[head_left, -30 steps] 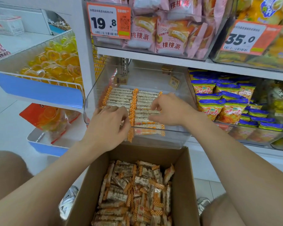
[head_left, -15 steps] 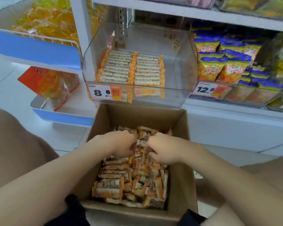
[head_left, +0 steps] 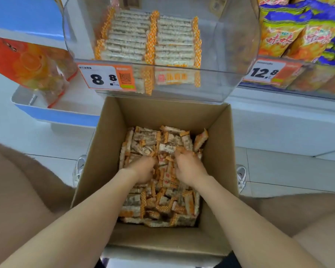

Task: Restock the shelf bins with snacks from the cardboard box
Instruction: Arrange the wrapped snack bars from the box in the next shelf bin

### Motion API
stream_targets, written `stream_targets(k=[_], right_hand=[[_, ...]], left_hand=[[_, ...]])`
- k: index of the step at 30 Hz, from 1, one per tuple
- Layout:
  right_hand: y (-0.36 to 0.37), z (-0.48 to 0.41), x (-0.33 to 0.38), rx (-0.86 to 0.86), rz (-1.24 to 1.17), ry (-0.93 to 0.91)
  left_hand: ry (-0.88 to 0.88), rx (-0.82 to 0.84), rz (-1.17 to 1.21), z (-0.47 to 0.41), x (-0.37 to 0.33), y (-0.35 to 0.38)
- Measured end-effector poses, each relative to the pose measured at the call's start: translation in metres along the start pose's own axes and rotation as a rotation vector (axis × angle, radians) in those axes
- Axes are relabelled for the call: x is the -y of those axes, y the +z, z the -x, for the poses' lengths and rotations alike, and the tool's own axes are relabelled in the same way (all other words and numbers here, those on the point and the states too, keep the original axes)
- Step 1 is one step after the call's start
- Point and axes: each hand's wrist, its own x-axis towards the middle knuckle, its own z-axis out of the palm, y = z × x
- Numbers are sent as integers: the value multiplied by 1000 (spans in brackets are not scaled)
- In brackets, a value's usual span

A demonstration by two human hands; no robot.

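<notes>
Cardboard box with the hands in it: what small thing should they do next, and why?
Probably gather a handful of snack bars and lift it to the clear bin. The left hand and right hand are dug into the loose pile in the cardboard box, fingertips hidden, and the bin above has room beside its two neat rows.

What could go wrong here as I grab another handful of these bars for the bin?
1. The left hand and right hand are dug into the jumbled loose bars in the cardboard box. An overfull handful of pieces pointing every way may shed some on the lift.
2. The clear bin already holds two neat rows. Bars dropped in crooked could knock those askew, or pile against the front wall.
</notes>
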Motion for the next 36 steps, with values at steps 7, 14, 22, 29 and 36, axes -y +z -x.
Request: stream_targets(k=[7,14,22,29,36], right_hand=[[12,-14,-24,132,-125,198],[8,-14,-17,97,-144,242],[-36,-5,-14,-201,-452,256],[-73,13,-12,-51,-712,190],[-97,42,1,-226,-610,4]], left_hand=[[41,120,-18,-27,-26,39],[14,109,14,-24,-23,37],[-48,-75,614,4,-5,-4],[35,-220,779,38,-2,-43],[138,-200,1025,75,-9,-80]])
